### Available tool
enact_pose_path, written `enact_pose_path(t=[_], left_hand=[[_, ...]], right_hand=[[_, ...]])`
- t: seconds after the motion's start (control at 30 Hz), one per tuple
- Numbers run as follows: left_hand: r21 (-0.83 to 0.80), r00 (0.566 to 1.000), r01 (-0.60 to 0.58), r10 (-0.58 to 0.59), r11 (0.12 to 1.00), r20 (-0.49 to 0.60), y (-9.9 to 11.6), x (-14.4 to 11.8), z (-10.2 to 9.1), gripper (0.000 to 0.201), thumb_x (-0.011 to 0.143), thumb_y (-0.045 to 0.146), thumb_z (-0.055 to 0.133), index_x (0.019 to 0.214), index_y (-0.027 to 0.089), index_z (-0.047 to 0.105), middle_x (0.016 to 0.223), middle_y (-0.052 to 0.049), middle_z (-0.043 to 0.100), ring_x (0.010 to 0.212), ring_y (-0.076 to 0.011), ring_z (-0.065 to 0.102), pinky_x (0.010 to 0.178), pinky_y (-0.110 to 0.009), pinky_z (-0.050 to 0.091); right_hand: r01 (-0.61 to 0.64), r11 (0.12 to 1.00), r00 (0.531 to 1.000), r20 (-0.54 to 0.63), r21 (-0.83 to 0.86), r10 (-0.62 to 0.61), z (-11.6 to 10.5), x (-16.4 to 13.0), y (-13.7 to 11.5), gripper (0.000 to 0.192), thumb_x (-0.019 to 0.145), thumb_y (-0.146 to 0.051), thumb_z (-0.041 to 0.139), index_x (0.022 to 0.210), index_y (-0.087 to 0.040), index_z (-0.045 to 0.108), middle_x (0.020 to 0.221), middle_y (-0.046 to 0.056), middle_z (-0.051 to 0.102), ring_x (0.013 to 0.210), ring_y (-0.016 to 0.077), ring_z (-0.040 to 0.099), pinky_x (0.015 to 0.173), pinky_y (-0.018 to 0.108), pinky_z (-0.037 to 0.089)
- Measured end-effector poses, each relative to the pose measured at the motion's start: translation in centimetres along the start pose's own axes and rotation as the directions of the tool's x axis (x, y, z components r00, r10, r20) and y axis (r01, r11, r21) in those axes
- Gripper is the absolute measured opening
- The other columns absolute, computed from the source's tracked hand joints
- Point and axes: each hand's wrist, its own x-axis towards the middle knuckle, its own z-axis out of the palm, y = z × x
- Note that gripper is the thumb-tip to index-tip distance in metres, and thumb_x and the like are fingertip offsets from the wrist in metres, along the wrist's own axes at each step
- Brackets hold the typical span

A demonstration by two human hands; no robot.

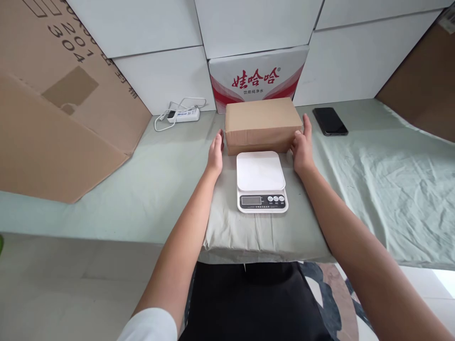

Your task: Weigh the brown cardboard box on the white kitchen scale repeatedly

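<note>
A closed brown cardboard box [263, 116] rests on the cloth behind a white kitchen scale [260, 173]. My left hand [215, 150] is upright beside the box's left end, its fingers straight and a thin gap showing at the visible edge. At the right end, my right hand [302, 144] has its thumb and bent fingers against the lower front corner, with the index finger pointing up. Some fingertips are hidden. The scale's platform holds nothing, and its display looks blank.
Green cloth [170, 189] covers the table. A black phone [330, 121] lies to the right. At the back left sits a white power strip [184, 115] with its cable. A red-and-white carton [258, 76] stands behind, and a large cardboard carton [67, 137] fills the left.
</note>
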Motion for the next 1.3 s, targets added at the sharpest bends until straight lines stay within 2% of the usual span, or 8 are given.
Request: enact_pose_path(t=[0.13,0.3,0.43,0.5,0.67,0.9,1.1,1.3], left_hand=[[-0.014,0.99,-0.066,0.067,0.998,0.121,-0.3,0.1,0.4,0.09,0.096,0.094,0.054,0.155,0.028,0.07,0.176,-0.006,0.063,0.175,-0.0317,0.045,0.147,-0.045,0.034],[-0.046,0.976,-0.193,0.197,0.98,0.091,2.0,-1.1,0.5,0.097,0.089,0.1,0.058,0.15,0.026,0.073,0.172,-0.011,0.066,0.177,-0.0356,0.041,0.147,-0.048,0.033],[-0.016,0.951,-0.281,0.281,0.96,0.129,5.3,-6.1,-0.2,0.089,0.095,0.096,0.055,0.154,0.031,0.071,0.167,-0.01,0.07,0.178,-0.0337,0.04,0.146,-0.046,0.034],[0.017,0.946,-0.283,0.276,0.959,0.17,6.1,-9.3,-0.8,0.083,0.099,0.089,0.057,0.157,0.032,0.069,0.166,-0.01,0.071,0.178,-0.0335,0.039,0.146,-0.046,0.035],[-0.003,0.956,-0.222,0.218,0.975,0.194,5.3,-14.2,-2.0,0.085,0.1,0.089,0.052,0.16,0.03,0.067,0.167,-0.013,0.069,0.175,-0.0372,0.044,0.145,-0.052,0.038],[-0.024,0.966,-0.199,0.2,0.98,0.163,4.2,-14.2,-2.4,0.088,0.099,0.09,0.05,0.159,0.029,0.068,0.171,-0.013,0.066,0.173,-0.0389,0.048,0.144,-0.054,0.039],[-0.02,0.972,-0.204,0.205,0.979,0.116,4.3,-14.1,-2.9,0.096,0.096,0.096,0.049,0.166,0.031,0.061,0.185,-0.01,0.05,0.179,-0.037,0.037,0.148,-0.051,0.033],[-0.012,0.955,-0.212,0.21,0.977,0.21,4.7,-14.5,-2.3,0.088,0.099,0.092,0.049,0.159,0.03,0.069,0.173,-0.012,0.065,0.177,-0.0405,0.04,0.145,-0.057,0.04]], right_hand=[[-0.006,0.998,1.0,-0.007,-0.058,0.005,1.7,-0.1,-1.2,0.092,0.086,-0.071,0.061,0.17,-0.041,0.04,0.184,-0.001,0.046,0.18,0.0321,0.032,0.153,0.058,0.023],[0.111,0.99,0.994,0.004,-0.084,-0.111,1.8,0.1,-4.0,0.11,0.081,-0.081,0.063,0.177,-0.04,0.029,0.187,0.002,0.039,0.181,0.0357,0.027,0.152,0.064,0.021],[0.218,0.968,0.976,0.014,-0.12,-0.218,0.5,-3.1,-7.9,0.117,0.083,-0.09,0.062,0.181,-0.045,0.017,0.193,-0.002,0.027,0.184,0.0362,0.017,0.152,0.064,0.019],[0.226,0.967,0.974,0.017,-0.117,-0.225,-0.1,-5.8,-9.2,0.118,0.083,-0.09,0.064,0.18,-0.045,0.016,0.192,-0.001,0.028,0.184,0.0371,0.016,0.152,0.065,0.02],[0.189,0.973,0.981,-0.011,-0.129,-0.192,-0.6,-10.9,-9.3,0.11,0.084,-0.082,0.069,0.178,-0.045,0.026,0.188,0.003,0.032,0.181,0.0412,0.022,0.15,0.069,0.021],[0.228,0.961,0.972,-0.021,-0.154,-0.234,-0.5,-11.4,-7.9,0.097,0.087,-0.071,0.07,0.174,-0.046,0.035,0.182,0.004,0.042,0.171,0.0446,0.039,0.144,0.077,0.027],[0.253,0.958,0.958,-0.103,-0.135,-0.267,-2.9,-10.6,-8.0,0.088,0.086,-0.073,0.067,0.168,-0.054,0.042,0.166,0.005,0.061,0.156,0.0478,0.058,0.131,0.082,0.042],[0.121,0.989,0.989,0.09,-0.086,-0.114,-3.3,-11.1,-8.5,0.084,0.094,-0.065,0.066,0.173,-0.057,0.039,0.18,-0.006,0.052,0.169,0.0424,0.049,0.135,0.079,0.045]])
